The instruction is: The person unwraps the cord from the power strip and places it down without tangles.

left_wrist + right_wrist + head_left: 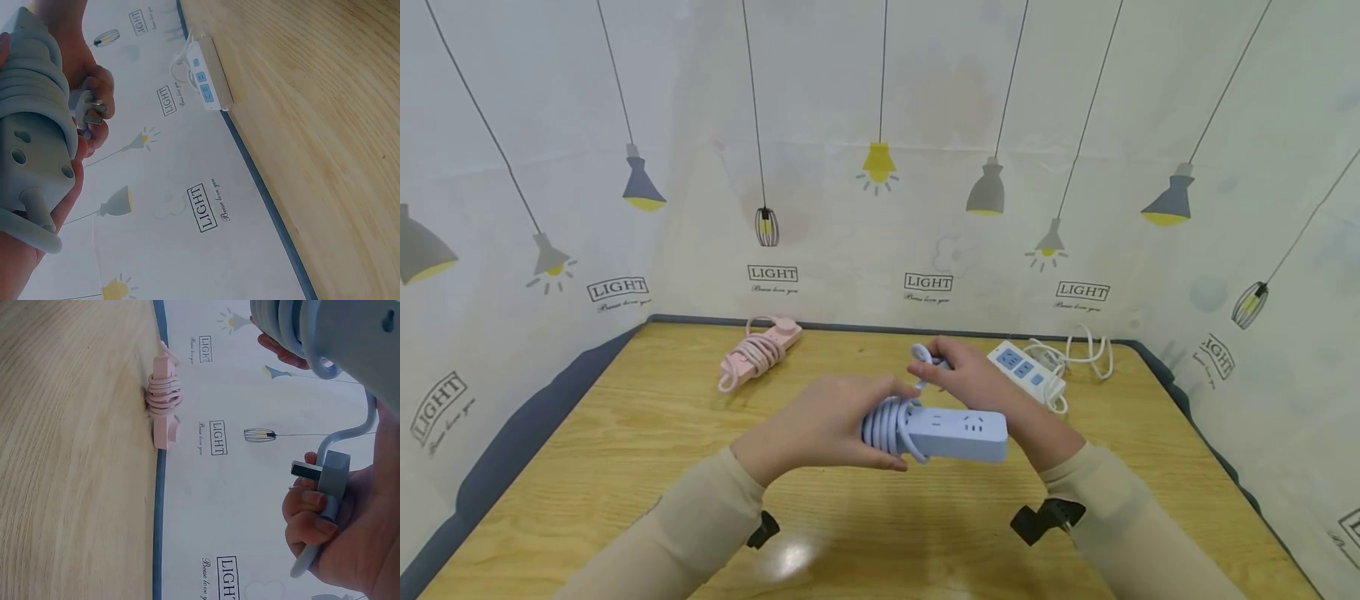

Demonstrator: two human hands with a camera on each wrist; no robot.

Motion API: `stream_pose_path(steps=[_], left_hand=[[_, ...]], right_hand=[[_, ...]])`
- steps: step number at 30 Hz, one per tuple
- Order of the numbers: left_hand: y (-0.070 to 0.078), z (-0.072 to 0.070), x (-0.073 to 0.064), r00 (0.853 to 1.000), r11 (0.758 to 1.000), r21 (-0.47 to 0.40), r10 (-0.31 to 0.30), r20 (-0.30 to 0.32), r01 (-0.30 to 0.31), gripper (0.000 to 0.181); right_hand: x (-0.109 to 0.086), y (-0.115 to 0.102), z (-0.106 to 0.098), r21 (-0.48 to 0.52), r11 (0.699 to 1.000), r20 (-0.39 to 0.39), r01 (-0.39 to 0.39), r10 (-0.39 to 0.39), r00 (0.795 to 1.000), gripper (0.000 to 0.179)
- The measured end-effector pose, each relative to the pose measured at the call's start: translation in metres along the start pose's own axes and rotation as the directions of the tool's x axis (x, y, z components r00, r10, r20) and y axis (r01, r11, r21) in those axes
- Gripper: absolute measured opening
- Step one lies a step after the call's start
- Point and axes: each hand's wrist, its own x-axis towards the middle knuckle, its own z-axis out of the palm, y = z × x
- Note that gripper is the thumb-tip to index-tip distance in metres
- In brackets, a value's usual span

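Observation:
A light blue power strip [962, 433] is held above the table with its cord [887, 427] coiled several times round one end. My left hand [827, 421] grips it at the coils, thumb on top and fingers beneath. Beyond the strip, my right hand [966, 371] holds the plug end of the same cord. In the right wrist view the fingers curl round the plug [334, 478], whose metal prongs stick out, and a length of cord runs from there back to the coils. The left wrist view shows the strip's underside with screw holes and the plug's prongs [97, 112].
A pink power strip [784, 333] wrapped in its own cord lies at the back left of the wooden table [625, 467]. At the back right lies a white power strip [1026, 371] with blue sockets, its white cord [1086, 358] loose beside it. A printed cloth [820, 100] hangs behind.

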Motion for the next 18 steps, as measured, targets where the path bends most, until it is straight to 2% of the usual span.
stream_pose_path(steps=[7,14,18], left_hand=[[0.0,0.003,-0.002,0.997,0.996,-0.027,-0.078,0.028,0.079,0.088],[-0.009,0.008,-0.004,0.999,0.999,0.011,-0.039,0.007,0.039,0.075],[-0.013,0.009,-0.004,0.994,0.994,0.009,-0.108,-0.007,0.108,0.07]], right_hand=[[-0.002,-0.01,-0.011,-0.01,0.999,0.002,0.041,-0.041,0.999,0.042],[-0.005,-0.011,-0.017,-0.024,0.998,-0.034,0.052,-0.053,0.998,0.047],[-0.011,-0.016,-0.018,-0.053,0.996,-0.082,0.077,-0.081,0.993,0.053]])
